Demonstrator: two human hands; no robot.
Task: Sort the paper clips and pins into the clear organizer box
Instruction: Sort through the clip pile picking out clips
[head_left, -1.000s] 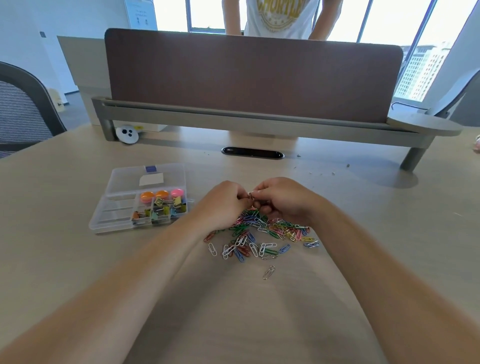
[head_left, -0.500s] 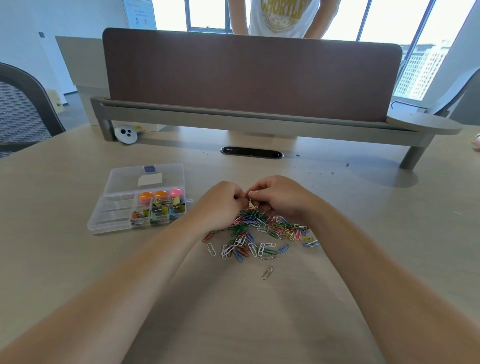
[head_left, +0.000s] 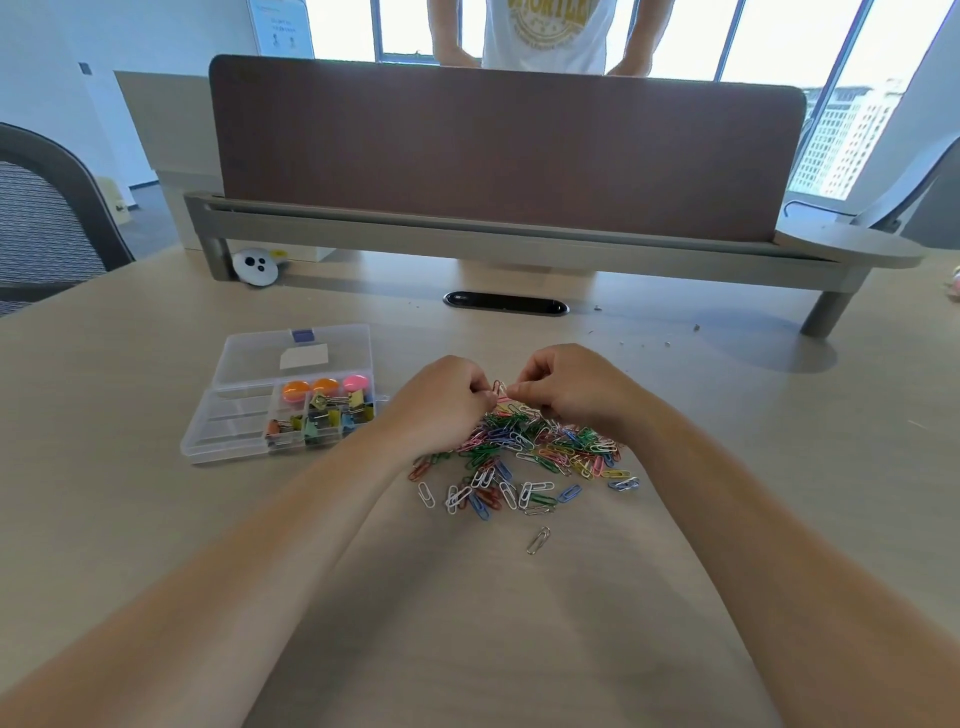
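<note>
Hands pinching paper clip (head_left: 497, 388), label unreadable

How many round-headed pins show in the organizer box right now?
3, side by side along the far edge of the organizer box: orange pin on the left, second orange pin in the middle, pink pin on the right. Binder clips nearby could hide more.

We count one clear organizer box (head_left: 244, 415) on the desk, and in its compartments three round-headed pins (head_left: 324, 388): two orange, one pink. Beside those pins lies a cluster of binder clips (head_left: 322, 421), too tangled to number. Right of the box, the paper clips (head_left: 530, 452) form one heap of many dozens, with one stray clip (head_left: 538, 540) apart.
</note>
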